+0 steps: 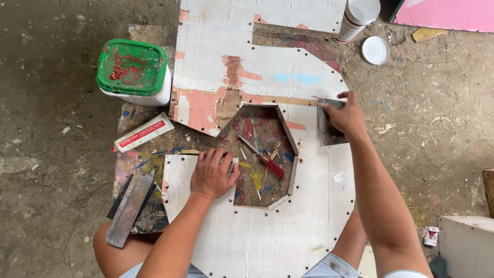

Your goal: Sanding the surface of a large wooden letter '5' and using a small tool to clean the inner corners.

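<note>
Dusty floor; left hand [212, 174] flat on white board [267, 226], right hand [346, 116] clamped on scraper [327, 131].

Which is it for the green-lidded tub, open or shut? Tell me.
Shut. The green lid sits flat over the tub, covering its whole top.

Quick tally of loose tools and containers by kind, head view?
Scrapers: 2, one under the right hand at, one lying by the left hand
Screwdrivers: 1
Tubes: 1
Tubs and cans: 2, green-lidded tub, white can
Loose lids: 1
Total: 7
</note>
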